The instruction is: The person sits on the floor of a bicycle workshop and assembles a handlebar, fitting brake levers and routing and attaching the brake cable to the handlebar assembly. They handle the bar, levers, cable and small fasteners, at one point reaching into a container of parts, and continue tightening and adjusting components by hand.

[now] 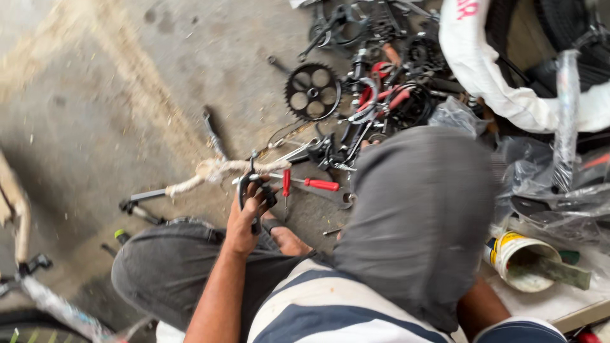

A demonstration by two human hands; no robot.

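A black chainring (312,91) and a red-handled screwdriver (316,184) lie on the concrete floor (95,95) among tangled bike parts; a raised grey knee (419,209) hides the right hand. The left hand (246,219) has its fingers curled tight around a black brake lever (254,190) above the lap.

Rough grey concrete floor (127,82), matt black metal chainring (312,92) (toothed), glossy red plastic screwdriver handle (321,185).

Bare concrete floor (114,95), dusty, streaked with sawdust. Directly on it: black chainring (312,91), upper middle. Right of chainring, tangled heap of bike parts (387,95). Below chainring, red-handled screwdriver (314,183) and wrapped handlebar (210,173). Far right of chainring, paint can (518,257).
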